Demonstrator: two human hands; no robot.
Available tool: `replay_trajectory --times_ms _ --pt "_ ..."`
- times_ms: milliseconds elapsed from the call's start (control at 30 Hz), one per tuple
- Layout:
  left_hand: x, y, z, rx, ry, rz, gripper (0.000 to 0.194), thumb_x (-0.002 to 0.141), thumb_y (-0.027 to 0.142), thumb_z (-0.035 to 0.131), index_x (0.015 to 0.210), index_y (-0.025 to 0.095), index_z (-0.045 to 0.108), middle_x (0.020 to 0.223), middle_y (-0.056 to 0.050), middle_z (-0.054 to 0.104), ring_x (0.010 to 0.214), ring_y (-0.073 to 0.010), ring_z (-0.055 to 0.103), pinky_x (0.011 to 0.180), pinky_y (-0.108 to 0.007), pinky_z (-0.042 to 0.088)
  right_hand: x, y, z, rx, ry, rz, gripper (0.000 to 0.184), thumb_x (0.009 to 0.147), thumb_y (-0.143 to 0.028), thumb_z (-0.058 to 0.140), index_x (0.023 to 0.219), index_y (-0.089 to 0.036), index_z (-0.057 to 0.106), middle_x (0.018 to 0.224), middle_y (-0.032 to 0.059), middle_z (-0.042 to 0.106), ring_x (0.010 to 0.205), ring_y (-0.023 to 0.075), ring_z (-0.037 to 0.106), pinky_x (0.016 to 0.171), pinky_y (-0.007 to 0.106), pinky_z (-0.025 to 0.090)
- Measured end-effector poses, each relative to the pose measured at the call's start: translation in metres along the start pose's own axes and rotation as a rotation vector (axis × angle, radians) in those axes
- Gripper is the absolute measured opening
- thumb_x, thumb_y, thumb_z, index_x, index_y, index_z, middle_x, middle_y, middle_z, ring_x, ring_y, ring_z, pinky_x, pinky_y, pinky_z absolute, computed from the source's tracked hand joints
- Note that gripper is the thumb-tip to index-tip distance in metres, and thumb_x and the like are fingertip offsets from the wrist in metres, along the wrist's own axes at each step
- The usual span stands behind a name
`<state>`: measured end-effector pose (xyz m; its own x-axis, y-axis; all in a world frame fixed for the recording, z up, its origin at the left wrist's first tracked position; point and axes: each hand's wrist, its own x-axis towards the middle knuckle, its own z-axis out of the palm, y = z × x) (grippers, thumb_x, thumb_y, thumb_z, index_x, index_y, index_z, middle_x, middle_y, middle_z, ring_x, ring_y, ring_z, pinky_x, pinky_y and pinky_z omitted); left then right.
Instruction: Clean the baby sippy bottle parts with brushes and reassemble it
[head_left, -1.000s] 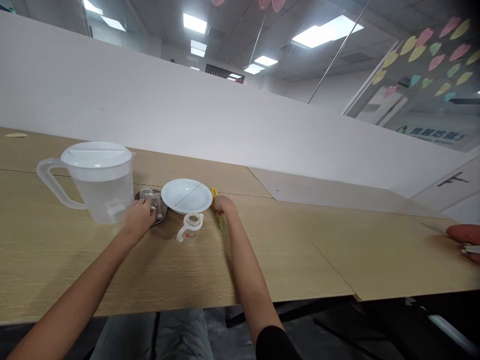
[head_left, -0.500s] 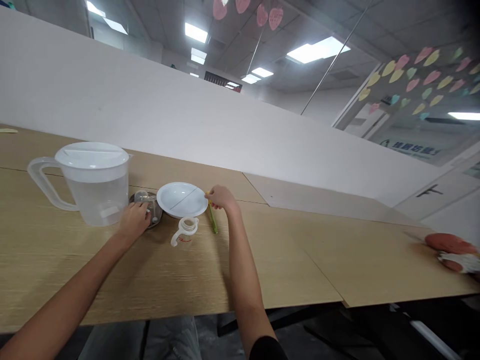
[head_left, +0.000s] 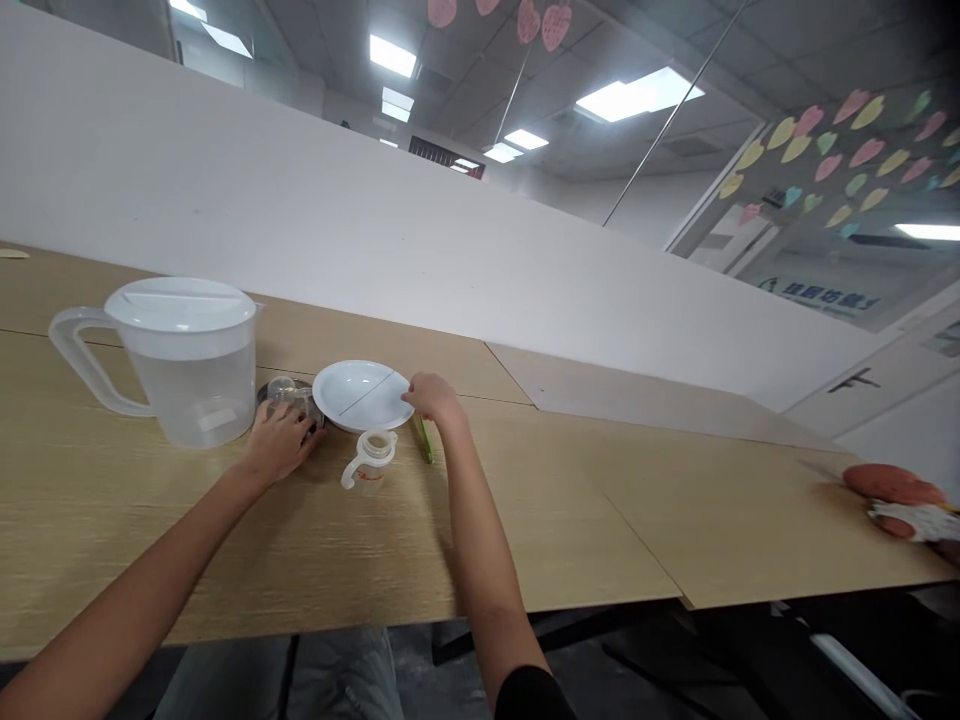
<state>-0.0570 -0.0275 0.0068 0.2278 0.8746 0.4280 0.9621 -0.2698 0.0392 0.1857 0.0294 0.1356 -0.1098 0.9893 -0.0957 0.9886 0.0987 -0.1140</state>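
My left hand [head_left: 279, 440] is curled around a small clear glass piece [head_left: 285, 392] that sits on a round metal dish [head_left: 264, 392], just right of a large clear pitcher [head_left: 187, 362] with a white lid. My right hand [head_left: 431, 397] pinches the right rim of a white plate [head_left: 356, 392]. A green and yellow stick-like thing [head_left: 424, 440] lies on the table under that hand. A small clear bottle [head_left: 370, 459] with a side handle and an open neck stands between my two hands.
The wooden table [head_left: 570, 500] runs right to a front edge. A white partition wall [head_left: 375, 230] stands along its far side. At the far right another person's red-sleeved hand [head_left: 896, 495] rests on the table.
My right hand moved left from the green stick to the plate's rim. My left hand stayed on the glass piece on the metal dish. The view shifted slightly.
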Motion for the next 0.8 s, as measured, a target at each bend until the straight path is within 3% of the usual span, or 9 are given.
replay_trajectory --times_ms 100,200,300,433,600,800 --pt "0.000 -0.001 0.000 0.007 0.009 -0.003 0.040 0.093 0.047 0.042 0.086 0.020 0.072 0.098 -0.015 0.069 0.113 -0.0331 0.054 0.108 -0.059 0.022 0.011 0.009 0.007 0.031 0.014 -0.017 0.020 0.087 -0.020 0.060 0.104 -0.013 0.069 0.084 0.0110 0.073 0.083 0.0203 0.070 0.075 0.025 0.049" --pt "0.000 -0.002 0.000 -0.034 0.028 0.012 0.042 0.093 0.047 0.042 0.082 0.019 0.072 0.095 -0.015 0.070 0.115 -0.0342 0.053 0.110 -0.061 0.018 0.023 0.006 0.019 0.101 0.107 -0.099 0.024 0.090 -0.021 0.056 0.109 -0.012 0.068 0.107 0.0150 0.071 0.102 0.0230 0.067 0.084 0.028 0.048" --pt "0.001 -0.001 -0.001 -0.070 0.046 0.021 0.043 0.094 0.046 0.041 0.078 0.020 0.072 0.092 -0.014 0.072 0.114 -0.0338 0.054 0.111 -0.064 0.012 0.033 -0.008 0.036 0.144 0.135 -0.212 0.031 0.096 -0.023 0.047 0.120 -0.016 0.064 0.124 0.0092 0.067 0.114 0.0183 0.061 0.094 0.024 0.043" --pt "0.003 0.002 -0.007 -0.079 0.091 0.001 0.042 0.094 0.045 0.040 0.080 0.021 0.072 0.093 -0.013 0.073 0.115 -0.0326 0.054 0.113 -0.063 0.010 0.041 -0.025 0.057 0.173 0.094 -0.325 0.034 0.098 -0.026 0.046 0.128 -0.022 0.062 0.131 0.0034 0.063 0.120 0.0163 0.058 0.099 0.022 0.040" --pt "0.004 0.008 -0.017 -0.088 0.178 -0.063 0.043 0.096 0.043 0.039 0.075 0.022 0.070 0.091 -0.010 0.074 0.116 -0.0316 0.055 0.113 -0.061 0.007 0.043 -0.031 0.067 0.162 0.034 -0.377 0.035 0.101 -0.035 0.039 0.121 -0.025 0.066 0.130 0.0028 0.064 0.117 0.0193 0.059 0.092 0.024 0.043" --pt "0.005 0.010 -0.020 -0.072 0.196 -0.140 0.043 0.095 0.041 0.042 0.071 0.021 0.071 0.087 -0.008 0.075 0.109 -0.0304 0.058 0.112 -0.061 0.006 0.048 -0.033 0.071 0.129 -0.009 -0.363 0.044 0.101 -0.040 0.037 0.103 -0.017 0.073 0.113 0.0101 0.071 0.103 0.0215 0.064 0.079 0.025 0.042"
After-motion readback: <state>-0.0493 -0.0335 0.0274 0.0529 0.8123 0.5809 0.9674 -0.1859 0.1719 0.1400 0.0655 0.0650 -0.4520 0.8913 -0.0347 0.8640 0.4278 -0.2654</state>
